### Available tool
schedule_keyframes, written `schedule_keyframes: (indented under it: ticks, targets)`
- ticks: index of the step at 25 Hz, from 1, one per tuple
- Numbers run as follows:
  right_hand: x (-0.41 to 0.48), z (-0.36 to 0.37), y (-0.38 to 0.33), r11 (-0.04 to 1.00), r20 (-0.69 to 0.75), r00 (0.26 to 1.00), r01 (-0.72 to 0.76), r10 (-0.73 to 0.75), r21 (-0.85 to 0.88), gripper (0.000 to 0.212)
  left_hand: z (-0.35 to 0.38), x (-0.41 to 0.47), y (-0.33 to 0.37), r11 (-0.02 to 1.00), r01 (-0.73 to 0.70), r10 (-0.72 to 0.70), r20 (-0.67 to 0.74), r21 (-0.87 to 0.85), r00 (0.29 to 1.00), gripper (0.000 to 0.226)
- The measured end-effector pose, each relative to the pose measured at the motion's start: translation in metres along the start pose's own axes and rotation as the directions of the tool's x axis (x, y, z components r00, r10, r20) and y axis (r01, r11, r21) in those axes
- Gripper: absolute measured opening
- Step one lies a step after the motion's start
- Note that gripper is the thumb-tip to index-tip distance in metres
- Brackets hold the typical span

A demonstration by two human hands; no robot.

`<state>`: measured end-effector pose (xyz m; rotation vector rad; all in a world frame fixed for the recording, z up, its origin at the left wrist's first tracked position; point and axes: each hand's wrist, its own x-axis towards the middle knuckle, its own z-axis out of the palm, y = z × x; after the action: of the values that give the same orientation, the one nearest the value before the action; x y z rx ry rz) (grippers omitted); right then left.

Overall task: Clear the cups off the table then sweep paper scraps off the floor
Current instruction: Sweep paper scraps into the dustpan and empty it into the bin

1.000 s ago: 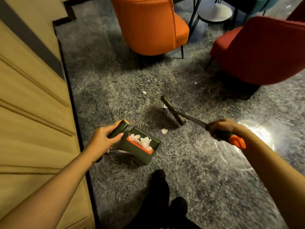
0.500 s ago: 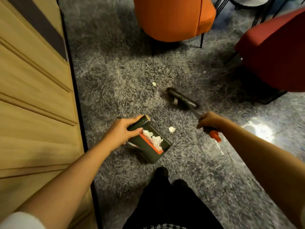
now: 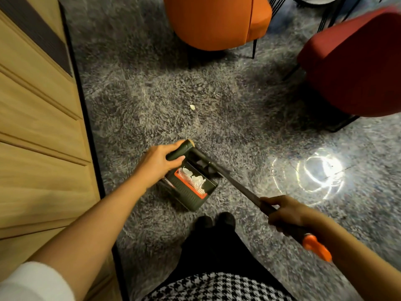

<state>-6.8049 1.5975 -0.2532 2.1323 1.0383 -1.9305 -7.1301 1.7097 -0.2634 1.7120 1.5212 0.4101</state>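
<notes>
The right hand (image 3: 284, 213) is gripping the dark, orange-tipped broom (image 3: 238, 190), its head lying at the mouth of the dark green plastic dustpan (image 3: 188, 198), whose handle the left hand (image 3: 160, 161) is clasping. Crumpled white paper scraps (image 3: 195, 180) are sitting inside; one lone white scrap (image 3: 192, 107) is lying farther off on the grey shaggy carpet (image 3: 152, 94).

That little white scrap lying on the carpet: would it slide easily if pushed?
The scrap looks tiny and crumpled, so probably very light and floppy. It lies on shaggy carpet, so it may snag in the pile rather than slide.
</notes>
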Motion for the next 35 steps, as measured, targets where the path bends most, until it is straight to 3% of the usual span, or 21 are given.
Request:
schedule_keyframes:
  ticks: [3, 9, 15, 21, 25, 30, 35]
  targets:
    - [-0.022, -0.029, -0.016, 0.987, 0.11, 0.993, -0.062, 0.046, 0.148, 0.053, -0.002, 0.0, -0.002, 1.0, -0.006, 0.006, -0.001, 0.026, 1.0, 0.042]
    - [-0.058, -0.056, -0.054, 0.982, 0.194, 0.98, -0.075, 0.041, 0.174, 0.041, -0.016, 0.001, -0.019, 1.0, 0.021, -0.021, -0.025, -0.002, 0.999, 0.04]
    - [-0.043, -0.086, -0.104, 0.967, 0.098, 0.995, -0.02, -0.004, 0.252, 0.036, -0.047, 0.017, -0.038, 0.995, 0.038, -0.052, -0.167, -0.091, 0.985, 0.048]
    - [0.023, -0.138, -0.184, 0.967, -0.029, 0.998, 0.066, -0.061, 0.246, 0.041, -0.077, 0.088, -0.037, 0.993, 0.044, -0.069, -0.244, -0.11, 0.967, 0.04]
    - [0.09, -0.18, -0.252, 0.979, -0.16, 0.973, 0.182, -0.165, 0.095, 0.012, -0.092, 0.165, -0.029, 0.98, 0.086, -0.126, -0.226, -0.178, 0.966, 0.045]
    - [0.165, -0.226, -0.323, 0.988, -0.243, 0.958, 0.148, -0.152, -0.034, 0.012, -0.123, 0.26, -0.021, 0.978, 0.168, -0.19, -0.202, -0.123, 0.961, 0.047]
    - [0.216, -0.223, -0.359, 0.998, -0.216, 0.974, 0.058, -0.065, -0.037, 0.01, -0.159, 0.319, -0.019, 0.994, 0.102, -0.105, -0.18, -0.023, 0.978, 0.041]
